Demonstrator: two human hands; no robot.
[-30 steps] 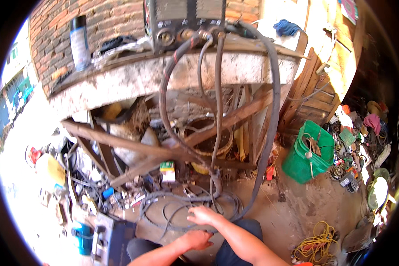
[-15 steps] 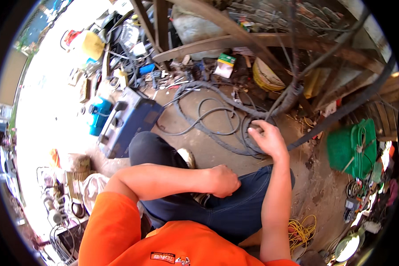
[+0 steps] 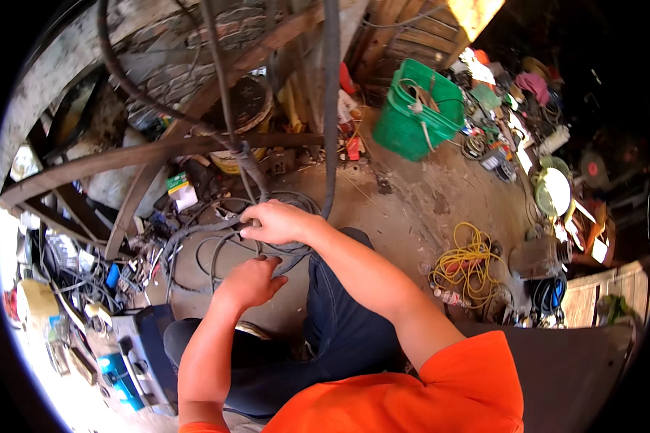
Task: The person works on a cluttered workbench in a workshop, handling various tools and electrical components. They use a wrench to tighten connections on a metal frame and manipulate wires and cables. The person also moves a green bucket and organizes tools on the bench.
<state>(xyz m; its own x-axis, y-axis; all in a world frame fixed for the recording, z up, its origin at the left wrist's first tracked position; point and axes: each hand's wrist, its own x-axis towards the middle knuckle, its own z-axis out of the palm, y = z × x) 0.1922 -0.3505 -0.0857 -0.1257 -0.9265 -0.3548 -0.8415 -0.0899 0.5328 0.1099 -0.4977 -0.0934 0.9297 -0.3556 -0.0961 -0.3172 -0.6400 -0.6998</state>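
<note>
A thick dark cable point(image 3: 188, 229) lies in loose loops on the floor in front of my knees, bunched into a coil point(image 3: 293, 247) at its right side. My right hand point(image 3: 276, 222) is over the top of that coil, thumb and fingers closing round a length of dark cable; the palm side is hidden. Just below it, my left hand point(image 3: 251, 283) hovers with thumb and fingers apart, and I see nothing in it. Its fingertips are close to the coil's lower edge. More cable point(image 3: 331, 108) hangs down from above to the floor beside the coil.
Wooden beams point(image 3: 152, 150) cross the far left. A green bucket point(image 3: 404, 130) stands at the far right, with clutter behind it. Tangled yellow cord point(image 3: 477, 267) lies to the right. A blue-grey metal box point(image 3: 146, 346) and a blue tool point(image 3: 119, 380) sit at the lower left.
The view has swung to the right. My left hand has left my lap and reached forward near the coil, its fingers now apart. My right hand is still at the coil.
</note>
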